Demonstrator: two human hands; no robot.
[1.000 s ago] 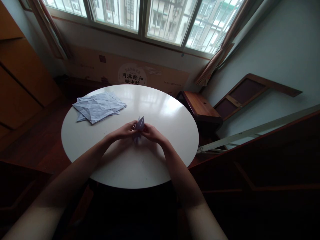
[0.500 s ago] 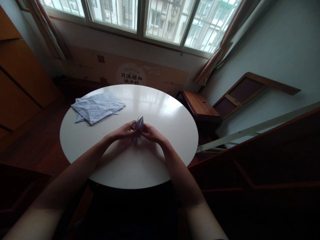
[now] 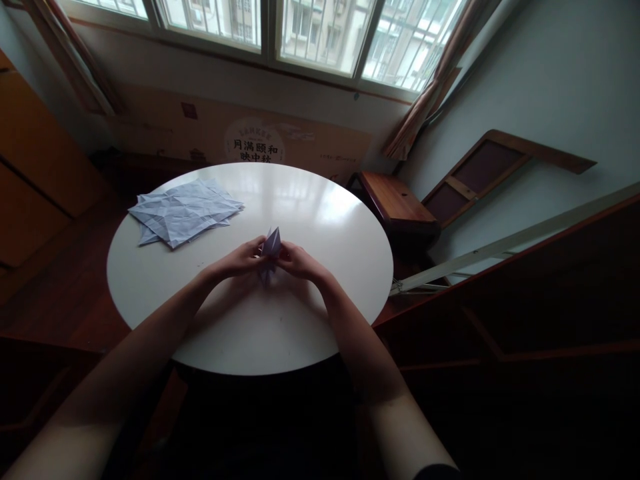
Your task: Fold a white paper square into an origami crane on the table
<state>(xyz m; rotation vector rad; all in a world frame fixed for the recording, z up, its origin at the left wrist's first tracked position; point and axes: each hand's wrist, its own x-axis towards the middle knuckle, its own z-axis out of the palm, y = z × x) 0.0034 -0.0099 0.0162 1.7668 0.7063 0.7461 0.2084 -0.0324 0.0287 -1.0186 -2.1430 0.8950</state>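
Only the viewpoint has shifted, slightly rightward and down; left hand (image 3: 245,257) and right hand (image 3: 299,261) still pinch the folded paper (image 3: 272,244) between them, just towards one o'clock from the surface's (image 3: 270,343) centre, so its shaping seems barely advanced. Creased sheets (image 3: 187,210) lie at ten o'clock.

Daylight from the window (image 3: 325,33) throws glare on the white table (image 3: 260,340) (strongest toward its far right), with soft shadows beneath the forearms (image 3: 354,327). The lower right sinks near black; the folded paper (image 3: 271,245) looks soft.
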